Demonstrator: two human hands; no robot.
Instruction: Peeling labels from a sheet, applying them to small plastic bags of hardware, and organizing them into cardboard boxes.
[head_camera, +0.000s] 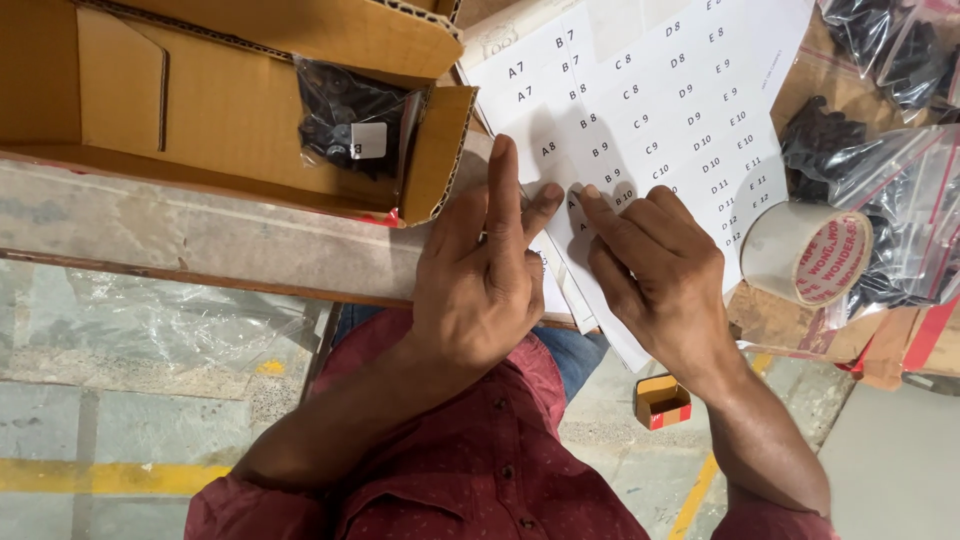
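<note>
Head view, looking down, and I see both hands on a white sheet of labels (660, 90), flat matte paper gridded with small printed stickers, lying on a worn wooden bench edge (200, 240). My left hand (485, 280) has the index finger straight out, pressing the sheet, thumb angled toward the other hand, remaining fingers curled loosely; it grips nothing that I can see. My right hand (650, 265) lies over the lower edge of the sheet, fingers bent, with the fingertips (590, 195) pinching at a small sticker near the bottom of the first columns; whether the sticker is lifted I cannot tell, it is too small. The two hands nearly touch at thumb and fingertip. Left of the sheet sits an open corrugated cardboard box (230, 110), brown, rough cut edges, and inside it a clear glossy plastic bag of black parts (350, 115) with a small white sticker on it. Right of the sheet is a roll of tape (805, 250), beige with a red-and-white core face, lying on its side. Behind it are more crinkly zip bags of black parts (890, 170), shiny with red seal strips. Below on the concrete floor is a small yellow and red box (662, 400). Dark red dotted shirt sleeves (480, 470) are at the bottom.
</note>
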